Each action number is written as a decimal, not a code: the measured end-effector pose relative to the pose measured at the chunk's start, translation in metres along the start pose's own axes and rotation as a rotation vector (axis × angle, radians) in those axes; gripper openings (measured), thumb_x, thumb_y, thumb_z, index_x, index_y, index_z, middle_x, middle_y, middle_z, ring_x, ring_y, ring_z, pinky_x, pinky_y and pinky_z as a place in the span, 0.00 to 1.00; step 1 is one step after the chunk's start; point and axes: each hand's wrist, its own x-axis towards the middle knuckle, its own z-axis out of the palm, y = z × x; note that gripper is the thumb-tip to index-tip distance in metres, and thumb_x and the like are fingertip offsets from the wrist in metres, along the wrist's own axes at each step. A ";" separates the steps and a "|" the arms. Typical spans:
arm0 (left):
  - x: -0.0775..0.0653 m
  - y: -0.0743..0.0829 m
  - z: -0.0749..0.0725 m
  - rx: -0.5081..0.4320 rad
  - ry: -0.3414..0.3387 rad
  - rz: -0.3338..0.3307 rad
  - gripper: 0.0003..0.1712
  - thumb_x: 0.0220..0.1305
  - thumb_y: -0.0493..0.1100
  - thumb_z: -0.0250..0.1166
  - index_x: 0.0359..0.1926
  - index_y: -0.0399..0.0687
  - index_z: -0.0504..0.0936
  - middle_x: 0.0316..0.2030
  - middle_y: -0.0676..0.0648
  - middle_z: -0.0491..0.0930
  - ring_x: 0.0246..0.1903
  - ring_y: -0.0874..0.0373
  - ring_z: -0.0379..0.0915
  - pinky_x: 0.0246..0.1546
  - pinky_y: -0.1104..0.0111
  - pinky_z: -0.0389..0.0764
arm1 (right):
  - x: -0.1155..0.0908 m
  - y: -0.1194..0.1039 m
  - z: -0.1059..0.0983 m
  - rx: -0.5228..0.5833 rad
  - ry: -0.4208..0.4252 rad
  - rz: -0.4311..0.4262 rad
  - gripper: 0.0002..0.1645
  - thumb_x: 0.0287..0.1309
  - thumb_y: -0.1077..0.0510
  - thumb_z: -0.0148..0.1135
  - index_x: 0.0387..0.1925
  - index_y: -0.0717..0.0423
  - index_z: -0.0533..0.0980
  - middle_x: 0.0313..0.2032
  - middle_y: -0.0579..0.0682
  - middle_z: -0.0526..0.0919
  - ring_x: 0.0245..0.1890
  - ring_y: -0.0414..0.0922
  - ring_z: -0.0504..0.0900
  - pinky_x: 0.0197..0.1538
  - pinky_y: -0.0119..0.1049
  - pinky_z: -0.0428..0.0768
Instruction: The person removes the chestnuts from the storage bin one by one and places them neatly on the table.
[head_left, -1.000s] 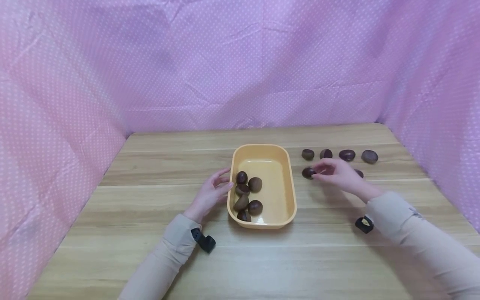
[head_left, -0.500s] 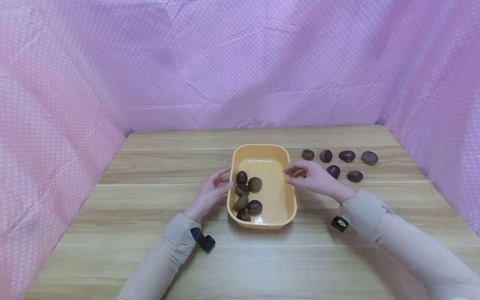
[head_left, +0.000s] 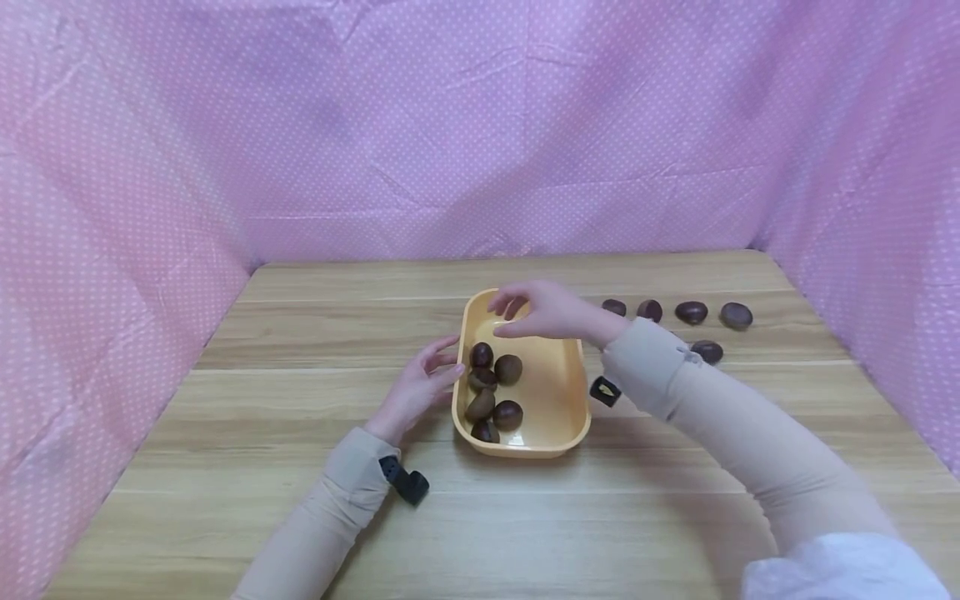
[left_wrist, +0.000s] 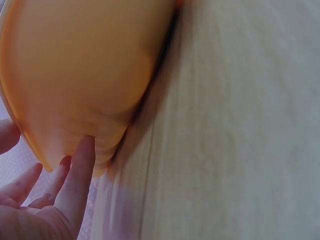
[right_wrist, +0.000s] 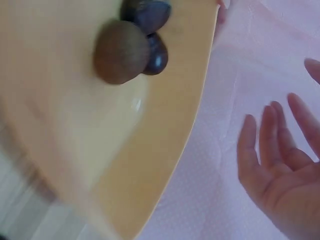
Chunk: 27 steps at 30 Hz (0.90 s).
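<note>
A yellow plastic tray [head_left: 551, 400] stands mid-table, with several brown chestnuts [head_left: 508, 369] gathered along its left side. My left hand [head_left: 416, 390] is at the tray's left side, thumb tip at the rim. In the left wrist view its fingers [left_wrist: 80, 185] lie fairly straight against the outer wall. Over the far part of the tray hovers my right hand [head_left: 543, 310], thumb and fingers spread apart. The right wrist view shows this hand [right_wrist: 285, 170] with nothing in it, beyond the tray wall.
More chestnuts lie on the wooden table [head_left: 337, 333] to the tray's right: a back row with a dark chestnut [head_left: 691, 312], and a nearer chestnut [head_left: 707, 352]. My right sleeve partly covers that area. Pink dotted cloth [head_left: 480, 150] hangs behind and at both sides.
My right hand has moved left from a chestnut at the tray's right, across the rim, to over the tray's far part. My left hand stays at the tray's left side.
</note>
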 end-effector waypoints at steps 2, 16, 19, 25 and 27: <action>0.000 0.000 0.000 0.001 -0.005 0.004 0.32 0.66 0.36 0.58 0.69 0.49 0.61 0.60 0.34 0.69 0.50 0.50 0.75 0.49 0.55 0.81 | 0.010 -0.001 0.003 -0.037 -0.059 -0.015 0.24 0.53 0.53 0.67 0.51 0.60 0.76 0.49 0.55 0.81 0.49 0.50 0.80 0.49 0.41 0.81; -0.001 0.000 0.000 -0.011 -0.005 0.002 0.32 0.66 0.35 0.58 0.69 0.49 0.61 0.60 0.35 0.69 0.52 0.51 0.74 0.49 0.57 0.81 | 0.034 0.015 0.023 -0.084 -0.271 0.103 0.27 0.47 0.55 0.70 0.51 0.61 0.75 0.50 0.59 0.79 0.48 0.50 0.79 0.46 0.35 0.81; -0.001 -0.001 0.000 -0.011 -0.004 0.005 0.32 0.65 0.35 0.58 0.69 0.49 0.62 0.60 0.35 0.69 0.53 0.49 0.74 0.49 0.57 0.81 | 0.037 0.017 0.028 -0.087 -0.308 0.146 0.28 0.46 0.57 0.70 0.51 0.59 0.75 0.51 0.61 0.78 0.42 0.49 0.80 0.39 0.32 0.81; -0.002 0.000 0.000 -0.017 -0.005 -0.003 0.32 0.65 0.35 0.58 0.69 0.50 0.62 0.61 0.35 0.68 0.51 0.48 0.74 0.50 0.57 0.81 | 0.037 0.021 0.037 -0.065 -0.369 0.220 0.30 0.43 0.62 0.73 0.50 0.57 0.71 0.49 0.61 0.75 0.38 0.46 0.77 0.35 0.31 0.81; -0.002 0.000 0.000 -0.019 -0.007 0.000 0.32 0.65 0.34 0.58 0.69 0.49 0.61 0.61 0.34 0.67 0.51 0.47 0.74 0.50 0.57 0.81 | 0.036 0.023 0.038 -0.066 -0.371 0.239 0.31 0.41 0.63 0.74 0.48 0.58 0.69 0.46 0.60 0.75 0.37 0.46 0.76 0.34 0.30 0.80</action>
